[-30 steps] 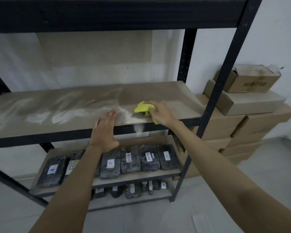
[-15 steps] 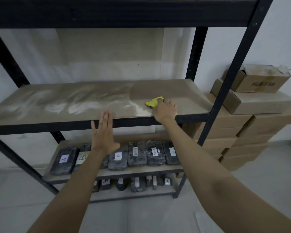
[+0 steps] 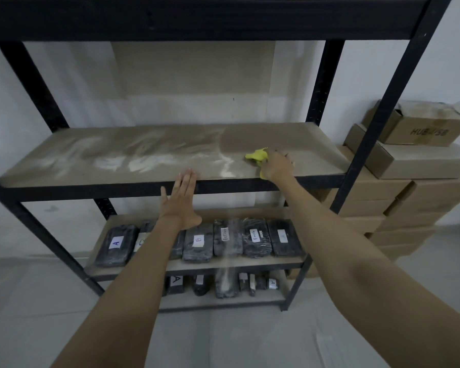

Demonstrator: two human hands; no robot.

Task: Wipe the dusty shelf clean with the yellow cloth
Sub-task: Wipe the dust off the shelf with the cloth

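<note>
Mid-wipe: the right hand (image 3: 278, 166) presses the bunched yellow cloth (image 3: 256, 156) near the dusty shelf's (image 3: 149, 144) front right corner; the left hand (image 3: 182, 200), fingers straight, hovers at its front edge. Next, a sweep left through the white dust seems due.

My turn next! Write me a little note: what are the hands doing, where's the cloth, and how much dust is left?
Right hand: pressing the crumpled yellow cloth onto the brown board shelf, near its front right.
Left hand: flat and open, fingers straight, by the shelf's black metal front rail, holding nothing.
Done: the right end of the shelf looks wiped.
Left: the white dust streaks across the middle and left. A small dust pile sits just left of the cloth.
</note>
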